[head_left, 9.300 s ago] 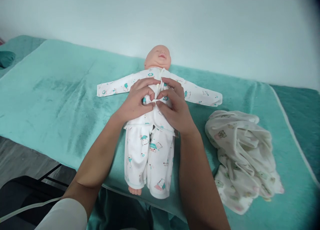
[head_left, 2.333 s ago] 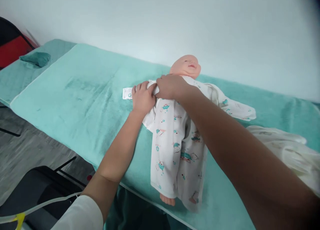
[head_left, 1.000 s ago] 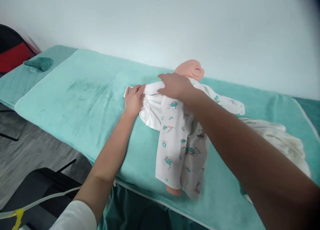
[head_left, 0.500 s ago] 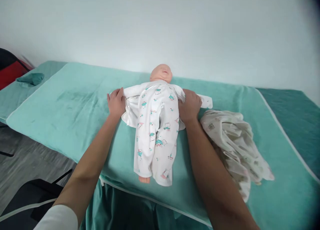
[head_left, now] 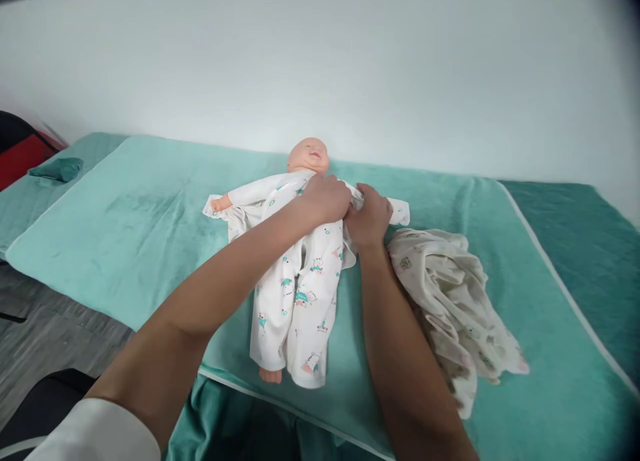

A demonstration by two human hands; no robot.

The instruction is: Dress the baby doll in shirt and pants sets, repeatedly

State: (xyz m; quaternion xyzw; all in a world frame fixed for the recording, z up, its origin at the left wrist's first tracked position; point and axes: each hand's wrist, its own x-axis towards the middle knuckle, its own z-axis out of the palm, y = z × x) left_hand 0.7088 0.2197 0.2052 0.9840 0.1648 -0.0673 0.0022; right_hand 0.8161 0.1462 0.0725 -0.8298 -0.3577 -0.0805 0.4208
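A baby doll (head_left: 309, 155) lies on its back on a teal towel (head_left: 125, 234), dressed in a white printed top (head_left: 260, 193) and matching trousers (head_left: 295, 301). My left hand (head_left: 327, 197) reaches across the doll's chest and is closed on the top near its right-side shoulder. My right hand (head_left: 371, 215) is beside it, fingers pinched on the same part of the top where the sleeve (head_left: 399, 211) begins. The doll's bare hand (head_left: 219, 203) shows at the left, with loose fabric bunched beneath that arm. One bare foot (head_left: 271, 375) pokes out of a trouser leg.
A crumpled cream printed cloth (head_left: 450, 301) lies right of the doll. The towel covers a darker teal bed (head_left: 570, 241) against a white wall. A small folded dark teal cloth (head_left: 50, 169) rests far left, near a red and black object (head_left: 15, 154). The bed's near edge drops to grey floor.
The doll, rolled onto its side a second ago, lies flat again. My left hand left the doll's left arm and crossed over to join my right hand at the other shoulder.
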